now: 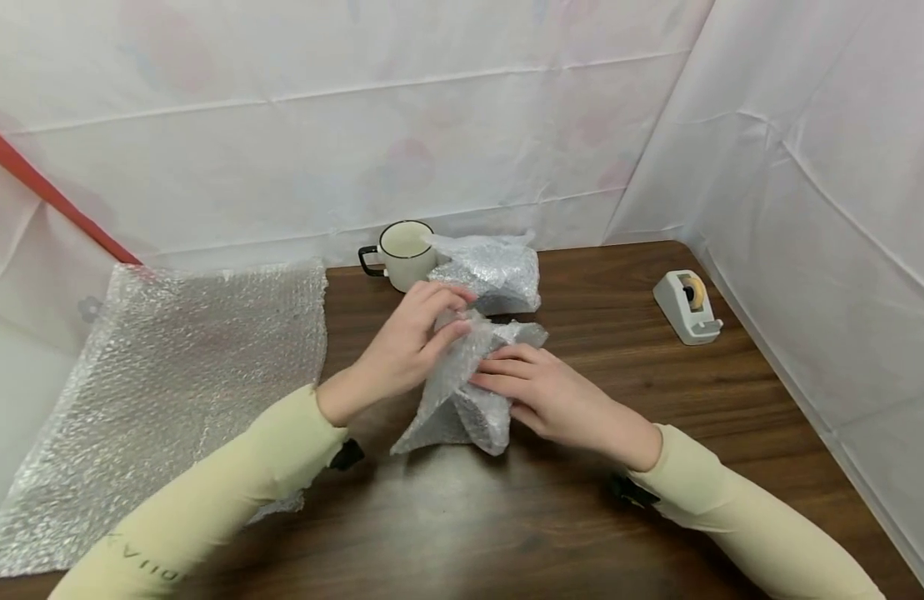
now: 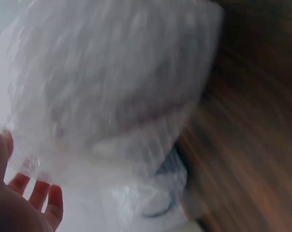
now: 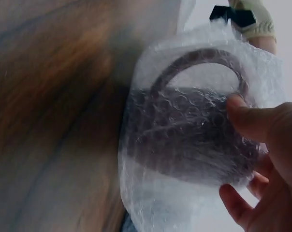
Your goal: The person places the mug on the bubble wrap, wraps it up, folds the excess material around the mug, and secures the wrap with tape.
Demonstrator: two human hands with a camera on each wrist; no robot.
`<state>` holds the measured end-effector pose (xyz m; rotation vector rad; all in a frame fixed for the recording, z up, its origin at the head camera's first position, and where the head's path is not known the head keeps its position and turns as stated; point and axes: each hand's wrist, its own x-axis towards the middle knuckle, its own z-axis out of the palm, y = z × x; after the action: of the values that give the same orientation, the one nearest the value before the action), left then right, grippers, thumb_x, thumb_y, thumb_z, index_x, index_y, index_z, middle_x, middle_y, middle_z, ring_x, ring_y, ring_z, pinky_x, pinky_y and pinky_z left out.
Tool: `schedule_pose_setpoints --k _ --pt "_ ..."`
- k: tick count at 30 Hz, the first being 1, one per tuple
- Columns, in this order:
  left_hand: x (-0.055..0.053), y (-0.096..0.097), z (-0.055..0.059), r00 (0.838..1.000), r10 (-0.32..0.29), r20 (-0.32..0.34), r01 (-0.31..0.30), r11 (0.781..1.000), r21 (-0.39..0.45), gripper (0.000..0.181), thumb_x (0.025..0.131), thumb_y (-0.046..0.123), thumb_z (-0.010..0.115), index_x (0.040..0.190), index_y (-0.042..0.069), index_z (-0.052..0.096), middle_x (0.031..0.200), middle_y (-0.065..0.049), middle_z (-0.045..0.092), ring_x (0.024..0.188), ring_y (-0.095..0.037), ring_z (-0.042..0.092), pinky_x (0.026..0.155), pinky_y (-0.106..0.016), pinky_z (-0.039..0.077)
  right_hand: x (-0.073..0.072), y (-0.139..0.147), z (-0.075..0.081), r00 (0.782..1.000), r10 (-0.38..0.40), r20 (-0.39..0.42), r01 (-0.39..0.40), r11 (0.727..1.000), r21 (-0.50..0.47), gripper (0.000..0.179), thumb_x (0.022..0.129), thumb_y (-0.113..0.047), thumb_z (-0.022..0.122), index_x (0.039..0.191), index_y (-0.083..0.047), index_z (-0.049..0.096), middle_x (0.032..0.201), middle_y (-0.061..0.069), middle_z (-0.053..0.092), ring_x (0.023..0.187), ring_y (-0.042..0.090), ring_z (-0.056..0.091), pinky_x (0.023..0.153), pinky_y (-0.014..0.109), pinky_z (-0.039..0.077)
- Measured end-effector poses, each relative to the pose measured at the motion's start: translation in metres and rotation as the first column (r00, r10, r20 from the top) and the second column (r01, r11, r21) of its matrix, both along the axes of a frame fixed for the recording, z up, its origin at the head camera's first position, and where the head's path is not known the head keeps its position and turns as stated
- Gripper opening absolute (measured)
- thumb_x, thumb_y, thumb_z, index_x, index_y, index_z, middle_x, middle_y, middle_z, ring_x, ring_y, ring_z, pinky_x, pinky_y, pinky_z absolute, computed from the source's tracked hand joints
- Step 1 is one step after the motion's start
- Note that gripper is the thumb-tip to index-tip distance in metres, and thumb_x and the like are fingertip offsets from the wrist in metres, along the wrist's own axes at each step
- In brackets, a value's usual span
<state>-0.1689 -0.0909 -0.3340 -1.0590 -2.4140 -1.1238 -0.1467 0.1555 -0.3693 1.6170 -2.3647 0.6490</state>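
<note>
A bundle of clear bubble wrap (image 1: 472, 408) stands on the table between both hands. Through its layers the right wrist view shows a dark rounded thing with a curved rim (image 3: 194, 58), which looks like a cup. My left hand (image 1: 412, 337) pinches the raised edge of the wrap on the bundle's left side. From the right, my right hand (image 1: 559, 396) grips the wrapped cup, the thumb pressed on the wrap and the fingers on its other side. In the left wrist view, the loose wrap sheet (image 2: 112, 72) is blurred and covers most of the bundle.
Behind the bundle stand a cream mug (image 1: 405, 258) with a black rim and handle and another bubble-wrapped bundle (image 1: 499, 271). A large bubble wrap sheet (image 1: 214, 358) lies flat on the left. A white tape dispenser (image 1: 689, 308) sits at the right. Pale curtains enclose the table.
</note>
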Motion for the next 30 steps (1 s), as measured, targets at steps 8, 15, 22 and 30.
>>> schedule_pose_setpoints --k 8,15,22,30 --pt "-0.003 0.035 -0.016 0.997 0.009 0.073 -0.009 1.0 0.005 0.007 0.1 0.013 0.057 0.099 0.007 0.054 0.131 -0.01 0.057 0.122 -0.026 0.046 0.106 -0.041 0.035 0.004 -0.009 -0.012 0.995 -0.096 0.01 0.096 0.992 -0.083 0.046 0.079 -0.015 0.084 0.121 -0.005 0.068 0.128 0.01 0.065 0.128 0.031 0.05 0.11 0.042 0.037" --pt "0.0 0.039 -0.018 0.993 0.013 0.118 0.0 0.994 -0.106 0.014 0.102 0.019 0.056 0.112 0.01 0.053 0.144 -0.004 0.052 0.134 -0.021 0.043 0.111 -0.042 0.031 0.002 -0.008 -0.024 0.983 -0.163 0.089 0.183 0.934 -0.308 0.055 0.064 -0.016 0.093 0.111 0.0 0.068 0.114 0.014 0.068 0.108 0.028 0.063 0.092 0.039 0.052" --pt "0.0 0.036 -0.021 0.996 -0.001 0.088 0.021 0.975 -0.222 0.052 0.105 0.027 0.048 0.151 0.004 0.037 0.156 -0.012 0.038 0.143 -0.028 0.034 0.118 -0.048 0.023 -0.004 0.005 -0.023 0.968 -0.111 0.225 0.211 0.843 -0.495 0.068 0.057 -0.003 0.096 0.112 0.004 0.055 0.117 0.018 0.055 0.1 0.026 0.059 0.086 0.026 0.05" --pt "0.004 0.036 -0.016 0.999 -0.038 -0.017 0.025 0.873 -0.487 0.055 0.106 0.04 0.04 0.153 0.011 0.041 0.159 -0.005 0.034 0.147 -0.023 0.026 0.116 -0.052 0.023 -0.011 0.006 -0.015 0.91 -0.307 0.28 0.394 0.852 -0.346 0.125 0.05 -0.024 0.099 0.152 0.001 0.031 0.14 0.023 0.04 0.125 0.038 0.038 0.1 0.049 0.037"
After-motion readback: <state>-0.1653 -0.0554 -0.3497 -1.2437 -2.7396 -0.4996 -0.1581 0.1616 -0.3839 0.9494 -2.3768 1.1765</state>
